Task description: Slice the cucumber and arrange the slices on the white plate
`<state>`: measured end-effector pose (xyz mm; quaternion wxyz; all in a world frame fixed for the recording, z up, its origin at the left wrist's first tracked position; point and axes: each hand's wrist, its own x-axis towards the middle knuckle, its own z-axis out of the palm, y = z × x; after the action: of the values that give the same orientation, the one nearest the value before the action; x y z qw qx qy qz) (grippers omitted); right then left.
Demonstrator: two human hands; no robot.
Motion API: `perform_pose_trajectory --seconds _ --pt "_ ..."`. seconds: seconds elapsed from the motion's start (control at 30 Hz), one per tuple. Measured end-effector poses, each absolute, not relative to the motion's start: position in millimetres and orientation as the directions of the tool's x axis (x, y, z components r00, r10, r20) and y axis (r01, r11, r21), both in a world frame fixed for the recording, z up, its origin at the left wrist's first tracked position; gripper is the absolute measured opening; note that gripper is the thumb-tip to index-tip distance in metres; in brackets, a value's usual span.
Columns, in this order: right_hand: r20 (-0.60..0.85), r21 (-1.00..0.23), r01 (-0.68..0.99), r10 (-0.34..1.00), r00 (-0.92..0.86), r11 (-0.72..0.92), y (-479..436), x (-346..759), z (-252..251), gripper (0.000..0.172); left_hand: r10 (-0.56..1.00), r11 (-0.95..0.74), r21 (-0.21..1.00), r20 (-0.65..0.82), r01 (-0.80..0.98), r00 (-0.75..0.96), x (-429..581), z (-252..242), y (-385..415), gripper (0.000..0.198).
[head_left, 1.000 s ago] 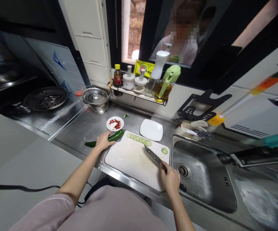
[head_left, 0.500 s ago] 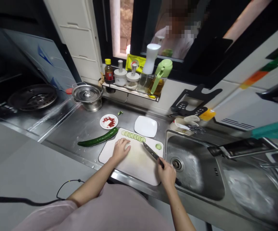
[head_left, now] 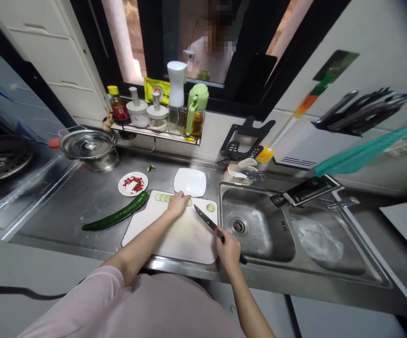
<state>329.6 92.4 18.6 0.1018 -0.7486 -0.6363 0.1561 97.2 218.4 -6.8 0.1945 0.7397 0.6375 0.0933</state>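
My right hand [head_left: 228, 249] is wrapped round the black handle of a kitchen knife [head_left: 205, 217]. Its dark blade points up and left, just above the white cutting board [head_left: 175, 239]. Over the row of cucumber slices [head_left: 163, 197] lies my left hand [head_left: 178, 203], fingers stretched to the right and hiding part of the row. One pale slice shows beyond the fingertips. A few more slices [head_left: 210, 207] sit at the board's upper right corner. A long whole cucumber [head_left: 117, 216] rests left of the board, its cut end near the board's edge.
Behind the board stand a white square plate [head_left: 189, 182] and a round plate of chopped red pieces [head_left: 133, 183]. The sink [head_left: 259, 225] lies to the right. A bottle rack [head_left: 157, 131] hangs at the back, a lidded steel pot [head_left: 97, 152] at left.
My left hand has moved right and forward from the board's left part onto the cucumber slices. The knife stays in my right hand, tip now right of the row. The view has swung right.
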Motion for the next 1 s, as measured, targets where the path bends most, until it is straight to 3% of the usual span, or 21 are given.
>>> perform_pose_trajectory --seconds 0.27,0.47,0.73,0.9,1.0 --pt "-0.096 -0.371 0.911 0.983 0.156 -0.181 92.0 328.2 22.6 0.039 0.947 -0.251 0.306 -0.117 0.918 0.298 95.6 -2.9 226.3 0.037" --pt "-0.108 -0.358 0.913 0.980 0.169 -0.197 89.6 327.7 18.0 0.040 0.908 -0.351 0.317 -0.113 0.881 0.403 95.0 -2.2 224.2 0.046" --pt "-0.090 -0.366 0.910 0.981 0.173 -0.194 82.9 327.6 20.9 0.039 0.925 -0.345 0.272 -0.064 0.898 0.375 90.3 -0.5 216.5 0.033" --pt "-0.102 -0.343 0.918 0.979 0.176 -0.200 81.5 324.8 24.1 0.038 0.963 -0.244 0.397 -0.009 0.885 0.270 85.3 -0.9 208.0 0.026" --pt "-0.098 -0.352 0.914 0.979 0.178 -0.201 79.9 323.0 25.8 0.039 0.994 -0.064 0.548 -0.044 0.834 0.105 81.3 -2.0 203.1 0.019"
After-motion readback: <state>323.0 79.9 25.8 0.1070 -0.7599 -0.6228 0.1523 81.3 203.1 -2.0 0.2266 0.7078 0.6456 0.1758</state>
